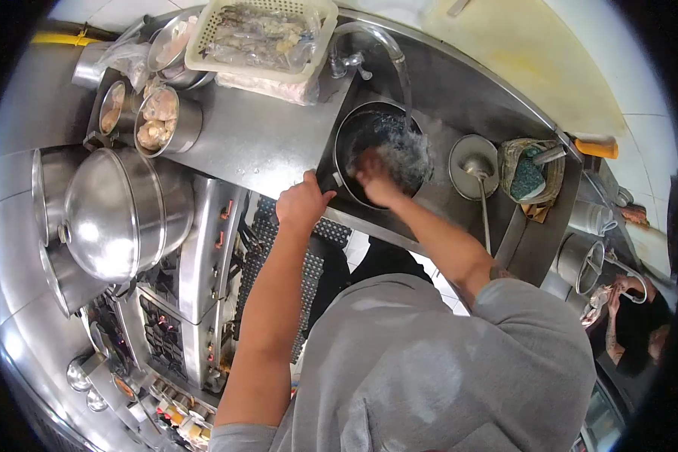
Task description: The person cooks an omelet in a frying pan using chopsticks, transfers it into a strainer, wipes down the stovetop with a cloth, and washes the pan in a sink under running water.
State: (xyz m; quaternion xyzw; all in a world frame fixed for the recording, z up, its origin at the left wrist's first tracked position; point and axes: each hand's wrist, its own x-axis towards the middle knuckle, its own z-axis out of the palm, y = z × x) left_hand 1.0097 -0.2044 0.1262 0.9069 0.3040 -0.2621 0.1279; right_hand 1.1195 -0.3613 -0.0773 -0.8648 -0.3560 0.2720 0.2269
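Note:
A dark wok sits in the steel sink under the running faucet, with splashing water inside it. My left hand is closed at the wok's dark handle, beside the sink's front edge. My right hand reaches down into the wok, in the churning water. Motion blurs its fingers, and whether they hold anything is hidden. To the right of the wok, a ladle rests in a round pan, its long handle pointing toward me.
A basket with a green scrubber stands right of the pan. At the upper left are a plastic crate of bagged food and a steel pot of meat pieces. A large domed lid and stove burners lie left. Another person works far right.

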